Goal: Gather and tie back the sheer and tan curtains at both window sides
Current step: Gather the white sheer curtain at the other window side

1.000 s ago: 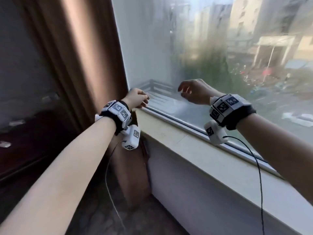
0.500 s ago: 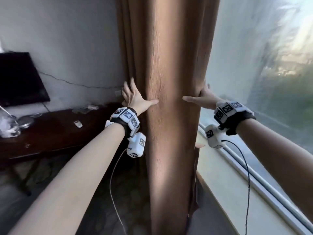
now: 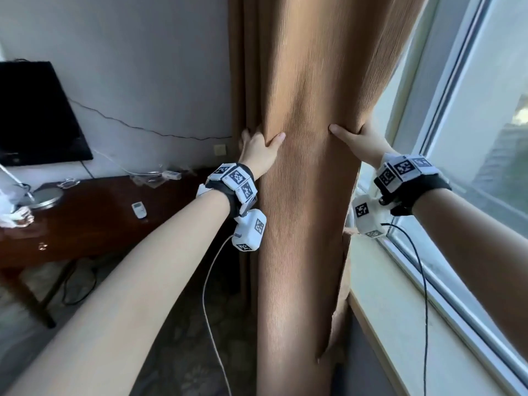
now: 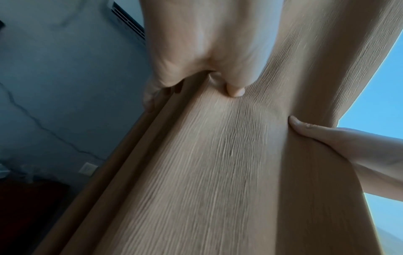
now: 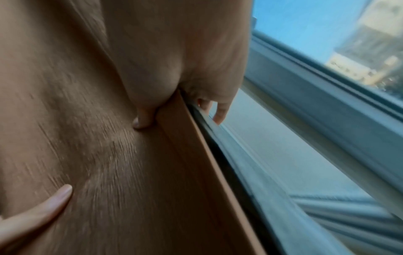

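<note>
tan ribbed fabric curtain (image 3: 308, 178) hangs bunched in a column between grey wall and window (image 3: 468, 115) | left hand (image 3: 258, 151) grips its left side, thumb in front, fingers curled behind | right hand (image 3: 361, 140) grips its right side, likewise

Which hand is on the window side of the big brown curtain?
The right hand. It holds the tan curtain on the edge next to the window; the left hand holds the edge toward the wall.
</note>
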`<state>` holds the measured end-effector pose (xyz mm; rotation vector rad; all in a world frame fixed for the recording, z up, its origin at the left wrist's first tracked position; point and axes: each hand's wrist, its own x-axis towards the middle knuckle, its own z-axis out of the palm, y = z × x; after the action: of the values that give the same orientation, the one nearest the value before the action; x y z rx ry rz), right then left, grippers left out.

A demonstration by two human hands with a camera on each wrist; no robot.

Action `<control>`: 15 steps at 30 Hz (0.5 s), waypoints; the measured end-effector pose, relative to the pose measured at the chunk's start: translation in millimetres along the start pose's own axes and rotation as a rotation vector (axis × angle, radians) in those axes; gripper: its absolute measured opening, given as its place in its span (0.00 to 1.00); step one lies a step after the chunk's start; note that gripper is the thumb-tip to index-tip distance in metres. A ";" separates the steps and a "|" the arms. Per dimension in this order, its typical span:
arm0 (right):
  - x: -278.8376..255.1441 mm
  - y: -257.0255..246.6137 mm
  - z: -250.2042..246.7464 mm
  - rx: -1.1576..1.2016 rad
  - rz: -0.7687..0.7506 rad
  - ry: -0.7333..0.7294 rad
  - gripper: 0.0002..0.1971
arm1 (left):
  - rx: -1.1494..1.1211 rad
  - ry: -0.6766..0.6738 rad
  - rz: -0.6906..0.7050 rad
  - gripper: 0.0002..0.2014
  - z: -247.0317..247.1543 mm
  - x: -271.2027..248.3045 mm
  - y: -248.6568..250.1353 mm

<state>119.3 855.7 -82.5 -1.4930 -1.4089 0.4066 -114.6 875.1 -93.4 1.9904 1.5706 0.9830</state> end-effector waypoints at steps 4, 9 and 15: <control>82.7 1.1 40.1 -0.140 -0.011 0.048 0.34 | 0.003 0.004 0.067 0.25 -1.5 89.5 -19.9; 164.7 7.0 90.9 -0.197 0.074 0.039 0.34 | -0.022 -0.027 0.098 0.22 -1.8 186.7 -57.5; 249.4 14.7 145.5 -0.147 0.114 0.029 0.35 | -0.067 -0.060 0.086 0.20 1.4 289.7 -93.9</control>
<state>78.1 1141.3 -65.1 -1.6973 -1.3591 0.3556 -143.0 1178.2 -82.1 2.0361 1.4132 0.9862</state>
